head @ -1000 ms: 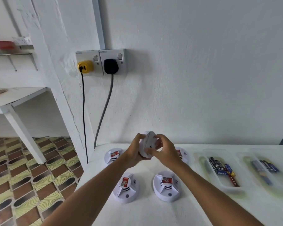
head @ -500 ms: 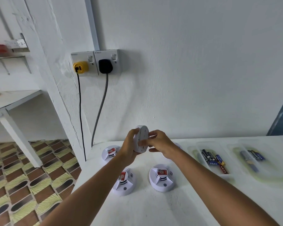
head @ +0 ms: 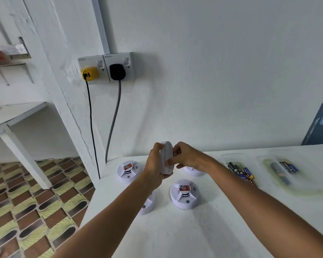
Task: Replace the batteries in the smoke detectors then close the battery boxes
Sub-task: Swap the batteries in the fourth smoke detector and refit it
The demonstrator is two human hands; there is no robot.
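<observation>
Five smoke detectors in view. One, the held smoke detector (head: 166, 157), is up off the white tabletop (head: 175, 233) and turned on edge between both hands. Left hand (head: 154, 165) wraps its left side, fingers curled round the rim; right hand (head: 185, 157) grips its right face, fingers curled against it, thumb at the lower edge. Four more detectors rest on the tabletop below: far-left detector (head: 128, 171) and near-right detector (head: 184, 194), each showing a red-labelled block on top; near-left detector (head: 147, 202), mostly hidden by the left forearm; far-right detector (head: 193, 171), mostly hidden behind the right wrist. To the right, two clear trays side by side: left tray (head: 231, 158) with a loose pile of batteries (head: 241, 170), count not readable; right tray (head: 306, 190) with more batteries, blurred. On the far wall, two sockets, a yellow plug (head: 89, 73) and a black plug (head: 117, 71), each with a cable hanging down.
</observation>
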